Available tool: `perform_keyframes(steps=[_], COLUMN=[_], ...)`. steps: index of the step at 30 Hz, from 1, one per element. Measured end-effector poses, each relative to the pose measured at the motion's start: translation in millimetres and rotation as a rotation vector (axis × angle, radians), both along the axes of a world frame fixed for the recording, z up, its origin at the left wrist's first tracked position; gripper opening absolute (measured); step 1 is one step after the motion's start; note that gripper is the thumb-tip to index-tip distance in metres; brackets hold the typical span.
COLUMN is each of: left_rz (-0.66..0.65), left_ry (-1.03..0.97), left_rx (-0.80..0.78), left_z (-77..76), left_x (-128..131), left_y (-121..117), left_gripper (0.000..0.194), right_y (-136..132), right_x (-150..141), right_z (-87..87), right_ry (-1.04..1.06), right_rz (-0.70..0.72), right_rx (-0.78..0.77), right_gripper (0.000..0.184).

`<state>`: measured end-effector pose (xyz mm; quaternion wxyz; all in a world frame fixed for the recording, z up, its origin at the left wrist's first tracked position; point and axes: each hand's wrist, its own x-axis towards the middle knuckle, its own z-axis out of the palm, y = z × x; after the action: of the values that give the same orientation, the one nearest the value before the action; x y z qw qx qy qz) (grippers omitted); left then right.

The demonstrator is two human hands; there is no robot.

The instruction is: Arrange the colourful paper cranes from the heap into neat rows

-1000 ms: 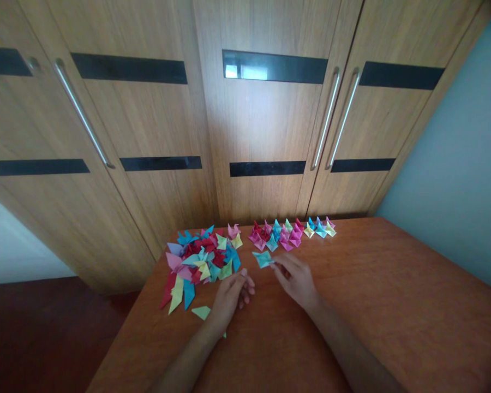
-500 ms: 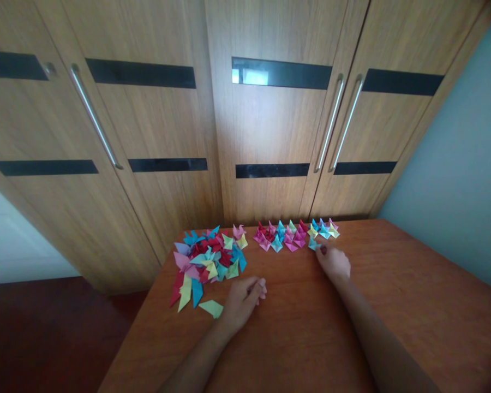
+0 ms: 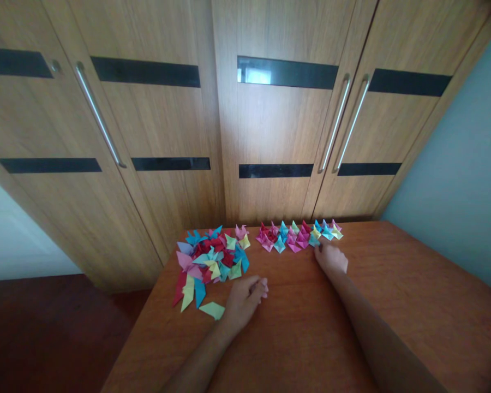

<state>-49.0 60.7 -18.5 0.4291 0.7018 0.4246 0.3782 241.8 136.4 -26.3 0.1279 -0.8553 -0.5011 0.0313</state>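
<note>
My right hand is at the front of the rows of folded paper cranes, its fingers closed on a light blue origami crane that is partly hidden by the fingertips. Beside it stand a yellow crane and a magenta crane. My left hand rests on the table with its fingers curled together, and nothing shows in them. Close to its wrist lies a flat pale green crane. Behind it is a loose heap of colourful cranes, many of them flattened and overlapping.
The brown wooden table backs onto a wooden wardrobe with long metal handles. A pale blue wall is at the right. Past the table's left edge, the dark red floor shows.
My right hand has pushed the light blue crane slightly back, closer to the yellow and magenta ones. My left hand stays in place. The view has shifted a little.
</note>
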Motion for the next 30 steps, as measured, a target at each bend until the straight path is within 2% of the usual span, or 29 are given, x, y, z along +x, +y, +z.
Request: perform_keyframes(steps=[6, 12, 19, 23, 26, 30], left_rz=[0.010, 0.017, 0.046, 0.100, 0.170, 0.306], left_ry=[0.003, 0.003, 0.067, 0.218, 0.289, 0.342], left_rx=[0.007, 0.012, 0.086, 0.236, 0.301, 0.340], left_z=[1.3, 1.9, 15.2, 30.3, 38.1, 33.4], left_x=[0, -3, -12, -30, -54, -92], left_y=[0, 2, 4, 2, -3, -16], left_gripper=[0.037, 0.036, 0.033, 0.027, 0.024, 0.024], right_y=[0, -11, -33, -39, -39, -38], right_x=[-1, -2, -10, -13, -12, -9], right_z=[-0.2, -1.4, -6.2, -9.4, -10.3, -9.7], right_ry=[0.018, 0.025, 0.035, 0.050, 0.094, 0.149], right_rz=[-0.004, -0.008, 0.109, 0.257, 0.305, 0.301], right_rx=[0.001, 0.026, 0.017, 0.052, 0.086, 0.110], right_gripper=[0.038, 0.037, 0.034, 0.029, 0.026, 0.024])
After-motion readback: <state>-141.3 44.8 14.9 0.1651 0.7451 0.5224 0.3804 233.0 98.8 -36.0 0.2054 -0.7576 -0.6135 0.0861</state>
